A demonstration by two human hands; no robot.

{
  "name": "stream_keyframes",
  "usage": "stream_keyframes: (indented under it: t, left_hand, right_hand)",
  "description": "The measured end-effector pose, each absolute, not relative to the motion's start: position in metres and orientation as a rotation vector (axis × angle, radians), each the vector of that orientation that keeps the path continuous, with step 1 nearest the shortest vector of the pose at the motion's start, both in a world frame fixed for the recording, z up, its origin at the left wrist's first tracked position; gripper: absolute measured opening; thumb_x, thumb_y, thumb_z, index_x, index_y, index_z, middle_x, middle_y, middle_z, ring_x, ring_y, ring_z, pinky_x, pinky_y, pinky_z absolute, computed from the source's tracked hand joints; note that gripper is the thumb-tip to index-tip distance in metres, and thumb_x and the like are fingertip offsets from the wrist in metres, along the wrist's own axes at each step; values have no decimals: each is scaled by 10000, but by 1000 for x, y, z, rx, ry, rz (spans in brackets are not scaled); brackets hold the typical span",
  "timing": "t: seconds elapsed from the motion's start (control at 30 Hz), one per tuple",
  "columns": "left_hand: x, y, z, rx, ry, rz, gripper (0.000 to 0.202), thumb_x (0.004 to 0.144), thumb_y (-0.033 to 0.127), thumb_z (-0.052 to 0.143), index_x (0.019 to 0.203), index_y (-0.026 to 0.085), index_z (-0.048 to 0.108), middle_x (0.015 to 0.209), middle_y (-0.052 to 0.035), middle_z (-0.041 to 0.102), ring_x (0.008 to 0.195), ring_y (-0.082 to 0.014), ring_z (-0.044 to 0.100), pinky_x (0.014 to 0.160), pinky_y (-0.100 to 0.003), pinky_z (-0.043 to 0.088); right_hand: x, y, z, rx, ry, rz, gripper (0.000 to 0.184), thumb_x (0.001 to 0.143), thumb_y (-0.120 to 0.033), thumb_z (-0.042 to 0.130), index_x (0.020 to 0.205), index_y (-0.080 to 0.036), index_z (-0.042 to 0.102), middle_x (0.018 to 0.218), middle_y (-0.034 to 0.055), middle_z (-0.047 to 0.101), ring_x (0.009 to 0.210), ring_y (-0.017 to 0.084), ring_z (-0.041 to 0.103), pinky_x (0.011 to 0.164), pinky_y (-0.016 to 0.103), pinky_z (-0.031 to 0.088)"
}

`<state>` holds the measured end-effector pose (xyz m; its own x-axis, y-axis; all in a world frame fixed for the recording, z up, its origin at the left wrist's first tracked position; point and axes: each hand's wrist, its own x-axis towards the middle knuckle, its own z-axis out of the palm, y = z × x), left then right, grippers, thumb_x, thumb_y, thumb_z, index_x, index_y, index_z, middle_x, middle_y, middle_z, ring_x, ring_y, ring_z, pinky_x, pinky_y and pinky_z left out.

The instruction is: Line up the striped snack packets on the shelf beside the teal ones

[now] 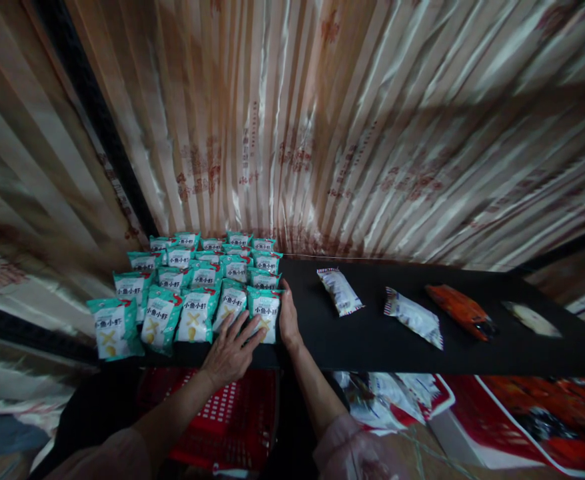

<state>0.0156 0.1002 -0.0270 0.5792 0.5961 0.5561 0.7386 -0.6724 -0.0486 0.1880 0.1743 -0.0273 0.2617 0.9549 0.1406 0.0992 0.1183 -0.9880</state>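
Head view: at nine o'clock in the frame, a block of green-and-white plastic snack packets (pixel 192 293) stood in stepped rows on the flat black shelf board (pixel 372 347). Its front row ran nine to three, and further rows stepped back toward twelve.

The left hand (pixel 232 350) lay palm down at the shelf's front edge. Its fingers were spread wide and rested flat on the faces of the two rightmost front packets. It gripped nothing.

The right hand (pixel 288 317) stood edge-on just beside it, fingers straight and together. It was pressed against the right flank of the block, touching the end front-row packet (pixel 265 313), and it likewise closed on nothing.

The block therefore lay at twelve o'clock from the left hand and at nine o'clock from the right hand, with both in contact.

Toward three o'clock from the right hand, four loose items lay well apart along the shelf:
- a white crimped plastic packet (pixel 340 291);
- a second white packet (pixel 413 317);
- an orange-red oblong wrapper (pixel 460 310);
- a pale oblong item (pixel 531 320), too blurred to identify.

At six o'clock below the shelf, a red perforated plastic basket (pixel 232 417) sat between the forearms. A striped satin-like curtain (pixel 352 133) hung behind.
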Motion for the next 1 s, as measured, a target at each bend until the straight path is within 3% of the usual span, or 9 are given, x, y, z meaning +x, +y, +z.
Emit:
stream_keyframes:
  t: [0.17, 0.5, 0.67, 0.8, 1.0]
  left_hand:
    - [16, 101, -27, -2551, -1084, -721, 517, 827, 271, 511, 1333, 292, 408, 1448, 6, 340, 1355, -284, 201, 1106, -503, 135]
    - [16, 102, -26, -2585, -1116, -662, 516, 855, 295, 469, 1360, 273, 366, 1472, -1, 289, 1355, -286, 199, 1099, -497, 138]
    - [16, 102, -27, -2601, -1116, -655, 531, 852, 290, 471, 1369, 279, 348, 1477, -3, 277, 1355, -289, 195, 1097, -499, 137]
    - [16, 102, -25, -2596, -1135, -646, 540, 843, 298, 486, 1366, 282, 352, 1474, -10, 283, 1352, -284, 208, 1095, -496, 152]
    - [17, 101, -25, -2591, -1132, -674, 542, 838, 288, 489, 1364, 284, 356, 1467, -5, 300, 1352, -284, 206, 1096, -507, 148]
  right_hand:
    - [192, 194, -24, -1246, -997, 1004, 693, 835, -648, 286, 1356, -202, 382, 1416, 49, 390, 1312, 183, 335, 1085, 380, 239]
    - [185, 200, -9, -1148, -1060, 1179, 661, 824, -676, 268, 1281, -257, 497, 1162, 13, 634, 1103, 202, 567, 998, 383, 385]
    - [186, 201, -9, -1156, -994, 1133, 641, 831, -659, 295, 1281, -249, 495, 1239, 18, 583, 1193, 200, 494, 1041, 379, 330]
    - [186, 204, -9, -1141, -1026, 1210, 672, 823, -679, 268, 1297, -250, 474, 1229, 15, 591, 1178, 192, 509, 1022, 367, 355]
    - [189, 198, -13, -1218, -890, 1045, 697, 836, -651, 252, 1304, -180, 463, 1358, 62, 467, 1264, 195, 412, 1059, 363, 289]
